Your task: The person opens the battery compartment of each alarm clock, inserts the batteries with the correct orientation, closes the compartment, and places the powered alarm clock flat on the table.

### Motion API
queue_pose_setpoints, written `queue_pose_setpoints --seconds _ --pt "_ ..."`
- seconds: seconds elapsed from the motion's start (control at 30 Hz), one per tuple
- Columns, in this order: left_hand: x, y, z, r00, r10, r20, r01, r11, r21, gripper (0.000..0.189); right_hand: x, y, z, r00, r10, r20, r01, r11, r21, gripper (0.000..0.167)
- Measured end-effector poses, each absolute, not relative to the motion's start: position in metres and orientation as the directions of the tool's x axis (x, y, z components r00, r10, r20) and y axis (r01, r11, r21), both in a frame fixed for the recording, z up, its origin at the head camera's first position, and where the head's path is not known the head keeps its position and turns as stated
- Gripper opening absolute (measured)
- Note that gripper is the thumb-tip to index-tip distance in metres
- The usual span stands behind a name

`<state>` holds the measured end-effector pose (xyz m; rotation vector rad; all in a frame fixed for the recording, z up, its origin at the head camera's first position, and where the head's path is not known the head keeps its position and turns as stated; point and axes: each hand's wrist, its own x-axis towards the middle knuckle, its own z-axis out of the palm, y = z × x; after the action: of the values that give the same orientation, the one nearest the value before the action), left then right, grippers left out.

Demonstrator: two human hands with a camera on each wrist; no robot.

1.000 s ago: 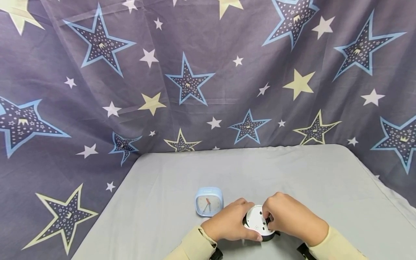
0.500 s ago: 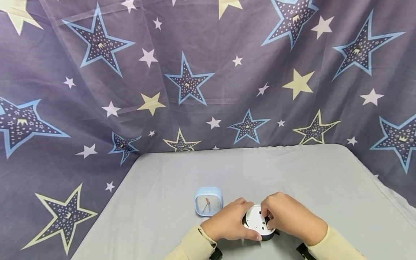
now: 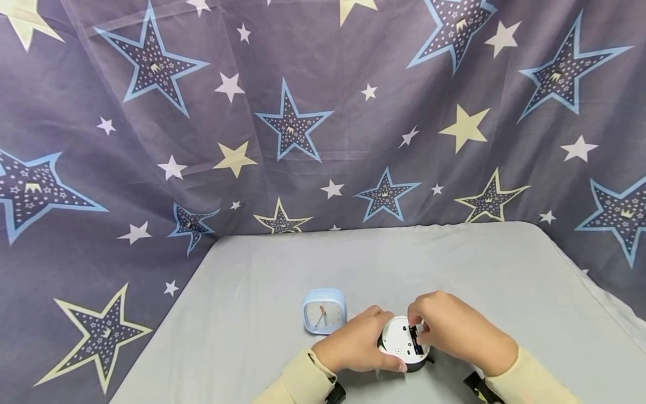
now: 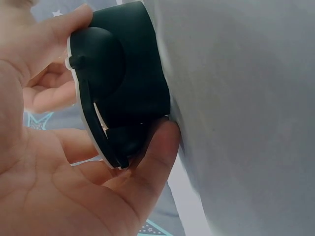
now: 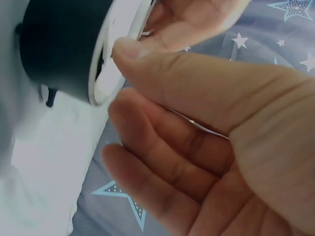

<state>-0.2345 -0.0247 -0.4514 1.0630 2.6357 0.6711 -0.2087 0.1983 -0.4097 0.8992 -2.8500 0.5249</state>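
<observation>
A round black clock [image 3: 396, 339] lies with its white back up, showing speaker holes, small dark knobs and a black battery slot [image 3: 416, 340]. My left hand [image 3: 355, 343] grips the clock from the left, thumb along the near side and fingers round the far side. In the left wrist view the clock's dark body [image 4: 140, 64] sits between thumb and fingers, against the grey cloth. My right hand [image 3: 454, 331] is bent over the slot, thumb and forefinger at its edge. The right wrist view shows the thumb [image 5: 147, 69] at the white back; I cannot tell whether the fingertips pinch anything.
A light blue square alarm clock [image 3: 325, 312] stands upright to the left, just beyond my left hand. Grey cloth [image 3: 282, 264] covers the tabletop. A dark curtain with stars [image 3: 323, 101] hangs behind and at the sides.
My right hand has shifted slightly right and up off the battery slot, so more of the black slot shows. The left hand, the clock it grips and the blue clock have stayed put.
</observation>
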Motion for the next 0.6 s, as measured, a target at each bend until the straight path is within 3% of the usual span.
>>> queue_pose_setpoints --seconds 0.4,0.6 --pt "-0.234 -0.025 -0.453 -0.713 0.702 -0.005 0.617 0.63 0.471 0.072 -0.213 0.21 -0.405 -0.855 -0.375 0.359 -0.458 0.869 -0.185 0.025" --pt "-0.234 -0.025 -0.453 -0.709 0.705 0.002 0.621 0.623 0.475 0.072 -0.218 0.218 -0.41 -0.89 -0.301 0.343 -0.383 0.901 -0.202 0.022"
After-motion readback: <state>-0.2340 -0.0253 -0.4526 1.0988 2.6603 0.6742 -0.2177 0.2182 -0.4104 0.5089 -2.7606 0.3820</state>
